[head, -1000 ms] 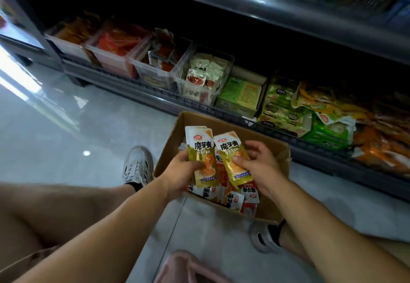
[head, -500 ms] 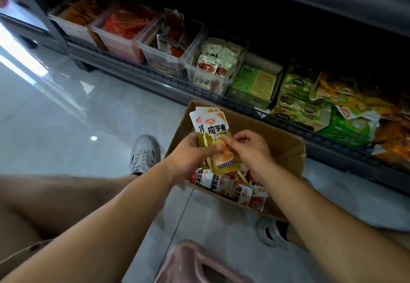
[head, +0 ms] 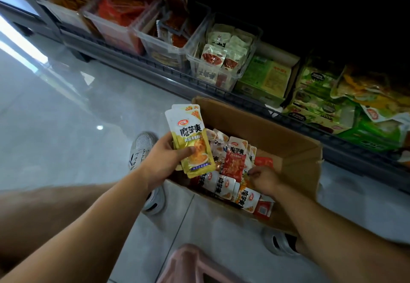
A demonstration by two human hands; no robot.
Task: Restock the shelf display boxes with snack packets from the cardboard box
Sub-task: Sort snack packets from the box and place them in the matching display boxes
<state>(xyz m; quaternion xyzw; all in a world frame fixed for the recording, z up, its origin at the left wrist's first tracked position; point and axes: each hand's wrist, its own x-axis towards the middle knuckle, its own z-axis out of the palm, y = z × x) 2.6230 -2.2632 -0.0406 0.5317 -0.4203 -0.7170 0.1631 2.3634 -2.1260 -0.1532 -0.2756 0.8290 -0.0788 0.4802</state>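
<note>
Stack of yellow snack packets (head: 193,142) is gripped in the left hand (head: 165,163) over the cardboard box (head: 277,136), which stands on the floor (head: 66,127) before the shelf display boxes (head: 224,61), while the right hand (head: 264,179) is curled among loose packets (head: 221,185) inside, grasp not discernible.

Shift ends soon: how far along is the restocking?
Done: clear shelf bins hold some packets. In hand: left hand grips a stack of yellow packets; right hand reaches among loose packets in the cardboard box. Left: shelving all of these.
</note>
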